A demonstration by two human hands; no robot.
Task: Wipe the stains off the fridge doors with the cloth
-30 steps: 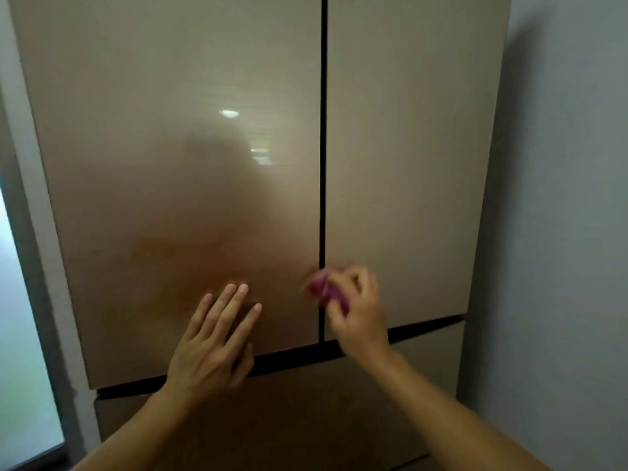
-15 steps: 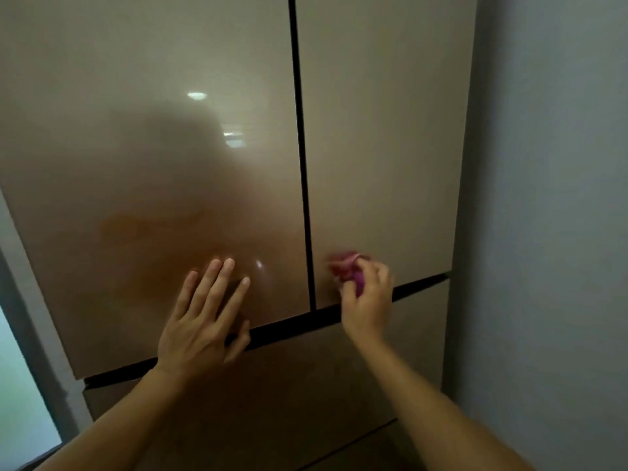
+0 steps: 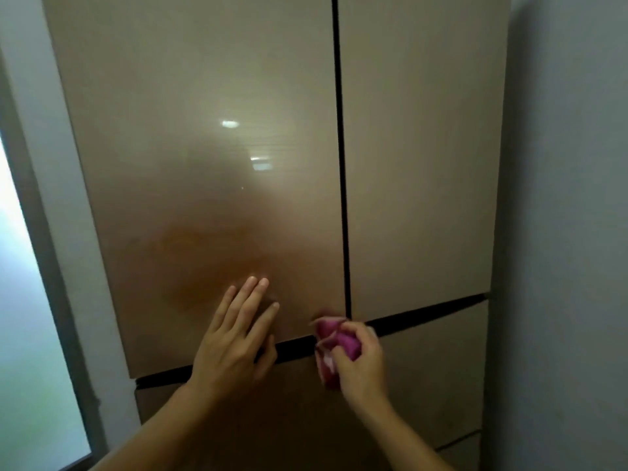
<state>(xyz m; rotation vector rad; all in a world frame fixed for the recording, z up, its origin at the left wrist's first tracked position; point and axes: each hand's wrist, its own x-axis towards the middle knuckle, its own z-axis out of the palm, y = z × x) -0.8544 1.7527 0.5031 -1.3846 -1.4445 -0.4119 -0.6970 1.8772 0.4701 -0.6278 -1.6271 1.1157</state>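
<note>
A tall beige fridge fills the view, with a left upper door [image 3: 204,147] and a right upper door [image 3: 418,147] split by a dark vertical gap. My left hand [image 3: 234,338] lies flat, fingers spread, on the bottom of the left door. My right hand [image 3: 360,362] is closed around a crumpled pink cloth [image 3: 331,341], pressed where the vertical gap meets the dark horizontal gap above the lower drawer [image 3: 435,368]. An orange-brown patch [image 3: 210,263] shows on the left door above my left hand; I cannot tell if it is a stain or a reflection.
A grey wall [image 3: 571,232] stands close on the fridge's right. On the left are a pale frame [image 3: 44,198] and a frosted window [image 3: 20,300]. A second drawer seam shows at the lower right [image 3: 458,440].
My right hand with the cloth has moved down and left, from the right door's lower edge to the junction of the gaps. My left hand stays flat on the left door.
</note>
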